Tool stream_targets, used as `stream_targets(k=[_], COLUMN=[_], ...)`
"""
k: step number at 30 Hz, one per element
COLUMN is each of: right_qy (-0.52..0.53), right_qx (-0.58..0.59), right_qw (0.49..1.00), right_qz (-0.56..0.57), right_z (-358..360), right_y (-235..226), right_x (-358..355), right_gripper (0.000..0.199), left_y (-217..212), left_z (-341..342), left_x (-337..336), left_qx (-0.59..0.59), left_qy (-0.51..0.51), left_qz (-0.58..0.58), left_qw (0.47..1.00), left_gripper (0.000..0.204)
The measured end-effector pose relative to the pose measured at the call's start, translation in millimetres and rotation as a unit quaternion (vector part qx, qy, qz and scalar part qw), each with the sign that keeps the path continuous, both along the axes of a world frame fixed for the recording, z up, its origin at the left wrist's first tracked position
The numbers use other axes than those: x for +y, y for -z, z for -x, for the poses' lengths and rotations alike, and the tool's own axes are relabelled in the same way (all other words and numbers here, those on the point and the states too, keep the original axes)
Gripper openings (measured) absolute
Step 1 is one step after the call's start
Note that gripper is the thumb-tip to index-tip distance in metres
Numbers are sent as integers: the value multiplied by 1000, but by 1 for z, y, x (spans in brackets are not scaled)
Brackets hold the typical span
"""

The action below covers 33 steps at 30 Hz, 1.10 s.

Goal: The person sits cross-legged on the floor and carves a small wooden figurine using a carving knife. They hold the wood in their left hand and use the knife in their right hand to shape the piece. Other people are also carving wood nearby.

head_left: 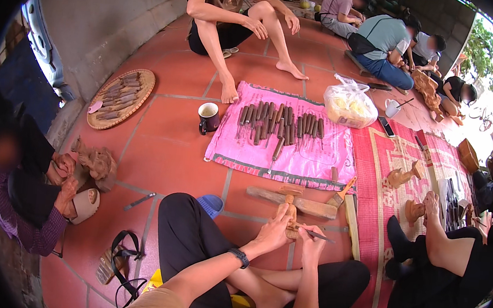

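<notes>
While we sit cross-legged on the red tiled floor (165, 147), the pink cloth (317, 154) lies spread just beyond our knees, with a row of dark-handled chisels (272, 124) laid across it and a dark mug (208, 117) at its left edge. Nearer to us, a wooden block (312, 207) rests across the tiles. Against it stands the small wooden figure (291, 216) we are carving. Our left hand (272, 231) is wrapped closed around the figure, steadying it upright. Our right hand (311, 242) pinches a thin carving tool (317, 235) like a pen, its tip at the figure's near side. We judge this to be fine detail cutting; the next stroke calls for a firm brace and light, controlled pressure.
</notes>
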State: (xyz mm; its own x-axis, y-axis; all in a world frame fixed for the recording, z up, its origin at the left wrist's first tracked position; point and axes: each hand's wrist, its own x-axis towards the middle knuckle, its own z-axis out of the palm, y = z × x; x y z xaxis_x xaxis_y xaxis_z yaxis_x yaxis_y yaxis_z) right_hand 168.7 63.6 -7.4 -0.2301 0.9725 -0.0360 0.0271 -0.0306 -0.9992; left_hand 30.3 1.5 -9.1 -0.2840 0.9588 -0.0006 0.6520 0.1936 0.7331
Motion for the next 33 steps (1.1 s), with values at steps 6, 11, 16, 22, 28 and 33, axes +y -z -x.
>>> stream_targets(k=[6, 11, 16, 22, 28, 33], right_qy=[35, -20, 51, -17, 59, 3], right_qx=[52, -71, 48, -35, 19, -30], right_qw=[994, 997, 996, 998, 994, 999], right_qz=[90, -14, 56, -45, 92, -24], right_z=[-5, 5, -7, -1, -8, 6], right_y=[-10, -11, -1, 0, -8, -10], right_x=[1, -4, 2, -1, 0, -6], right_gripper=[9, 9, 7, 7, 9, 11], left_y=[1, 2, -6, -2, -1, -4], left_z=[2, 4, 1, 0, 1, 2], left_x=[-1, -1, -2, -1, -3, 0], left_qx=[-6, -4, -27, -5, -7, -4], left_qy=[1, 5, -7, 3, -6, -1], left_qz=[-12, 2, 21, 12, 4, 12], left_qw=[1000, 1000, 999, 1000, 1000, 1000], left_gripper=[71, 70, 72, 71, 70, 71])
